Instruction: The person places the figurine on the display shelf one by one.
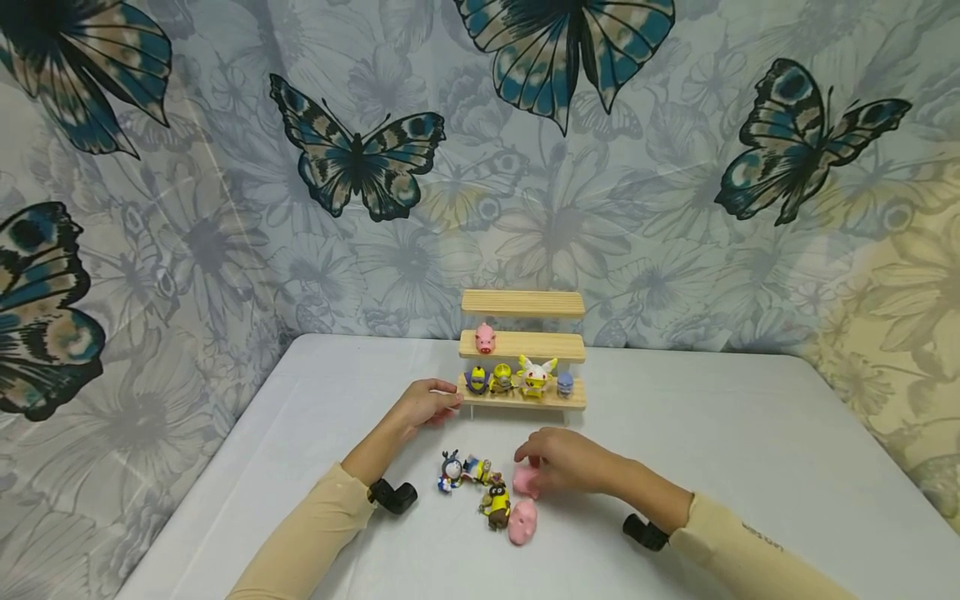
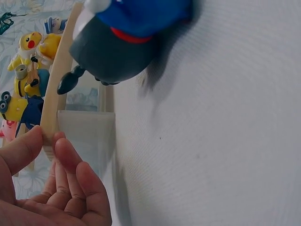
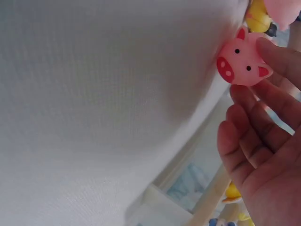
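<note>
My left hand (image 1: 426,403) pinches the left end of the bottom board of a small three-tier wooden shelf (image 1: 536,346), thumb above and index finger below in the left wrist view. My right hand (image 1: 573,462) holds a pink toy pig (image 3: 240,61) between thumb and fingers, low at the white table, its red snout toward the camera. Next to it lies another pink pig (image 1: 522,522). Left of the pigs are a minion figure in brown (image 1: 496,506), a minion in blue (image 1: 476,469) and a dark grey figure with a white face (image 1: 451,471).
One pink pig (image 1: 485,338) stands on the middle board. Along the bottom board are a purple-caped minion (image 1: 477,380), a yellow figure (image 1: 502,378), a white-eared yellow figure (image 1: 535,379) and a small blue one (image 1: 565,383). A butterfly-print cloth (image 1: 450,250) hangs behind the table.
</note>
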The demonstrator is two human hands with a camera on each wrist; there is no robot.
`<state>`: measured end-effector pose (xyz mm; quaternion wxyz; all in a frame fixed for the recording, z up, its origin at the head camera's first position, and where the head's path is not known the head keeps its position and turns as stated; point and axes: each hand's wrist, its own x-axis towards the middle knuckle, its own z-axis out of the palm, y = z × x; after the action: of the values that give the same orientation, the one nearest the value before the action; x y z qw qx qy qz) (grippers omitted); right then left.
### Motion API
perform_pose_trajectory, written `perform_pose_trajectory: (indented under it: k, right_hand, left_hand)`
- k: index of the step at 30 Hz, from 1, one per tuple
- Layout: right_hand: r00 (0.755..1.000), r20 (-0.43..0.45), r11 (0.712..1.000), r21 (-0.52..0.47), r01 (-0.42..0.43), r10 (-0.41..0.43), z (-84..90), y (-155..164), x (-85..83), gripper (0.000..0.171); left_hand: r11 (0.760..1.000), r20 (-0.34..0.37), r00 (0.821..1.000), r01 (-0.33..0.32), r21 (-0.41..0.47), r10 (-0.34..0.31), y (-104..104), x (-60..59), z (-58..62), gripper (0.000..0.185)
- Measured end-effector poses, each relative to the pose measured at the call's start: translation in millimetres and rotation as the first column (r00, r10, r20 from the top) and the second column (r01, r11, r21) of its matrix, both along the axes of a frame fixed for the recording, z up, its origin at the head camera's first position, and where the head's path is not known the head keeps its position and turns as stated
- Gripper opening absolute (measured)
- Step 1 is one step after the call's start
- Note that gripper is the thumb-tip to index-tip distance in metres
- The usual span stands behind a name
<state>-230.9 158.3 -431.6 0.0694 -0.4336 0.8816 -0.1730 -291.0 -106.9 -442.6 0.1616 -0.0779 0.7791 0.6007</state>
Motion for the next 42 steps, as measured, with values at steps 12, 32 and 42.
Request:
perform_pose_trajectory:
  k: [12,32,42]
  right_hand:
    - [0.999,-0.026,0.999,-0.003,0.036,-0.036,-2.8,0.6,7.3,0.018]
    - [0.997,0.074,0.999,0.037,0.033,-0.035,2.8,3.4,8.6,0.023]
    - [0.993,0.101,0.998,0.014,0.062,-0.064,3.4,3.9,5.1,0.024]
  left_hand:
    - [1.0,-0.001,1.0,0.004,0.001,-0.004,0.0,0.8,-2.6,0.032]
    - [1.0,0.005,1.0,-0.004,0.009,0.004,0.3,2.1,-2.2,0.032]
    - [1.0,0.003,1.0,-0.012,0.013,0.012,0.4,1.5,-1.2,0.031]
